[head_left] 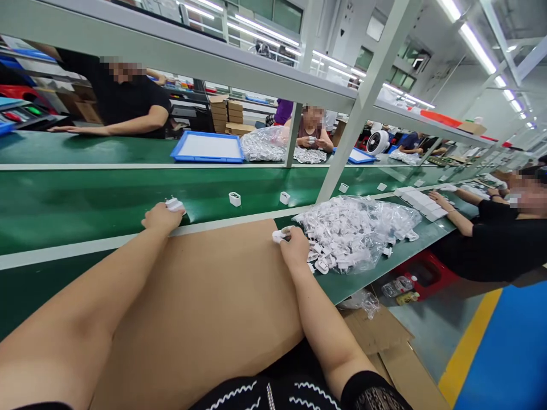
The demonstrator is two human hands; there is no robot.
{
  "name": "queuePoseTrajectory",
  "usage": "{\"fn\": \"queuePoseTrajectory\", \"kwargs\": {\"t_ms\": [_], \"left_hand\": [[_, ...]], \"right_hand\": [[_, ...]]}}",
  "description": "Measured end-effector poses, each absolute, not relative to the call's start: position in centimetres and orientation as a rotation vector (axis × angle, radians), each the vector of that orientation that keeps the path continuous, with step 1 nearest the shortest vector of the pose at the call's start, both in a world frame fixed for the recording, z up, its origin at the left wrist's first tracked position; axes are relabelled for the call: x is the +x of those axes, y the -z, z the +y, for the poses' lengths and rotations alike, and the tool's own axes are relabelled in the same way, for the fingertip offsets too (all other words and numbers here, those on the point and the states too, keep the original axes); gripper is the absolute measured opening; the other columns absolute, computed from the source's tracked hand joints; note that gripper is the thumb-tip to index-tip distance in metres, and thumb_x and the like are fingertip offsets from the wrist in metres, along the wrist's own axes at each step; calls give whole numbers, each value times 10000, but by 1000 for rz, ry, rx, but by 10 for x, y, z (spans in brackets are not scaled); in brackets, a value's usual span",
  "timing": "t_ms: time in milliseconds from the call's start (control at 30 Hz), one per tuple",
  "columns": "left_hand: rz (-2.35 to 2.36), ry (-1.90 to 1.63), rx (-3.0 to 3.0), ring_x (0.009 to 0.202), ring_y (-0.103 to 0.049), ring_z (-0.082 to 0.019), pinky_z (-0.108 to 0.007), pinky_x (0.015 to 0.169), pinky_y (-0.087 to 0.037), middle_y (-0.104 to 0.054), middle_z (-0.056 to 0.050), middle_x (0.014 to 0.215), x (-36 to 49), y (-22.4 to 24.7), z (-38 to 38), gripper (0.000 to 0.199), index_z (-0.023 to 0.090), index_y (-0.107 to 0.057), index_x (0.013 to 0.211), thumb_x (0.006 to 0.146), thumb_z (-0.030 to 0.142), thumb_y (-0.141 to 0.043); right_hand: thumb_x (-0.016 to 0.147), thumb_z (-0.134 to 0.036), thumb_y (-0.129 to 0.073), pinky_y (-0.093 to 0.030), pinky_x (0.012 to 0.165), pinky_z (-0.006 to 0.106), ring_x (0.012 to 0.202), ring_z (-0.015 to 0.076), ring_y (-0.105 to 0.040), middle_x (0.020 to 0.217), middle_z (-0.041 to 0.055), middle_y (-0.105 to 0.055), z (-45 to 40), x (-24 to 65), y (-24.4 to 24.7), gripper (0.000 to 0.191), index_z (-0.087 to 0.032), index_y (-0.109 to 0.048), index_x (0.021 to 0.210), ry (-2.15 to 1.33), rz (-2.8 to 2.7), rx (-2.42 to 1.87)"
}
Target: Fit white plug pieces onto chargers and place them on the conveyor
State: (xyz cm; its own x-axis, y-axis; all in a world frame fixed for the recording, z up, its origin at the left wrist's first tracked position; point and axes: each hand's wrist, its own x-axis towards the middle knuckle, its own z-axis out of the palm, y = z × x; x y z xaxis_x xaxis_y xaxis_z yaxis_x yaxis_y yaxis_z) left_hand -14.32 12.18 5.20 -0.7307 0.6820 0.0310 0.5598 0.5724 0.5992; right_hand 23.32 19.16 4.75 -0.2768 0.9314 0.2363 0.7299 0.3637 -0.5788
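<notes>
Over the near edge of the green conveyor belt, my left hand is closed on a white charger housing with small metal prongs on top. My right hand pinches a small white plastic part above the right corner of a brown cardboard sheet. Just right of that hand, a clear plastic bag lies spread open with a heap of small white plastic parts. On the belt stand two white charger housings, a nearer one and another to its right.
Further housings sit along the belt. A slanted metal post rises beyond the bag. Across the belt are a blue-rimmed tray and co-workers. At right, a person in black reaches to white boxes.
</notes>
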Motion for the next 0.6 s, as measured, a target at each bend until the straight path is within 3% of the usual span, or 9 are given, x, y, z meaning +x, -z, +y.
{"fn": "queuePoseTrajectory", "kwargs": {"t_ms": [100, 167, 267, 367, 433, 533, 600], "left_hand": [[2893, -1161, 670, 1444, -254, -513, -687, 1141, -255, -342, -295, 1555, -130, -47, 120, 800, 27, -340, 1415, 878, 475, -729], [2943, -1399, 846, 1472, -267, -446, -592, 1190, -244, -273, -263, 1620, -116, -46, 126, 770, 32, -330, 1491, 932, 426, -683], [2676, -1343, 1428, 1484, -322, -371, -484, 1232, -219, -399, -230, 1573, -99, -43, 153, 610, 32, -437, 1465, 961, 314, -633], [2491, -1146, 1470, 1531, -294, -371, -438, 1254, -194, -385, -270, 1615, -96, -37, 194, 785, 5, -398, 1506, 862, 282, -751], [2452, -1073, 1306, 1504, -355, -389, -436, 1215, -269, -430, -294, 1587, -98, -32, 218, 888, 10, -399, 1507, 799, 325, -832], [2483, -1033, 1088, 1359, -521, -387, -442, 1096, -388, -606, -265, 1423, -101, -27, 235, 755, 78, -528, 1398, 796, 396, -852], [2554, -1038, 1050, 1288, -571, -388, -471, 1071, -394, -665, -245, 1332, -99, -27, 230, 625, 109, -593, 1300, 833, 455, -821]], "right_hand": [[856, -232, -656, -528, 861, 345, 859, 187, -662, 1051, 33, -735, 189, 224, -40, 228, -231, -724, 1073, -738, -2004, -1266], [819, -334, -723, -550, 833, 342, 852, 184, -664, 1058, 50, -736, 187, 216, -37, 222, -224, -732, 1011, -919, -1861, -1159], [701, -430, -824, -571, 754, 319, 903, 203, -698, 1083, 84, -746, 185, 206, -35, 350, -211, -695, 942, -1333, -1536, -1023], [652, -386, -855, -587, 748, 318, 891, 210, -738, 1027, 66, -771, 185, 204, -36, 414, -216, -654, 971, -1762, -1268, -882], [659, -313, -847, -597, 778, 319, 886, 206, -758, 1017, 53, -781, 184, 205, -37, 395, -216, -653, 989, -1949, -1156, -830], [661, -225, -825, -597, 793, 288, 886, 188, -765, 999, 49, -790, 182, 208, -41, 362, -201, -686, 995, -2101, -1035, -821], [643, -213, -825, -588, 781, 264, 871, 176, -757, 961, 52, -791, 181, 209, -45, 348, -186, -720, 974, -2151, -1012, -816]]}}
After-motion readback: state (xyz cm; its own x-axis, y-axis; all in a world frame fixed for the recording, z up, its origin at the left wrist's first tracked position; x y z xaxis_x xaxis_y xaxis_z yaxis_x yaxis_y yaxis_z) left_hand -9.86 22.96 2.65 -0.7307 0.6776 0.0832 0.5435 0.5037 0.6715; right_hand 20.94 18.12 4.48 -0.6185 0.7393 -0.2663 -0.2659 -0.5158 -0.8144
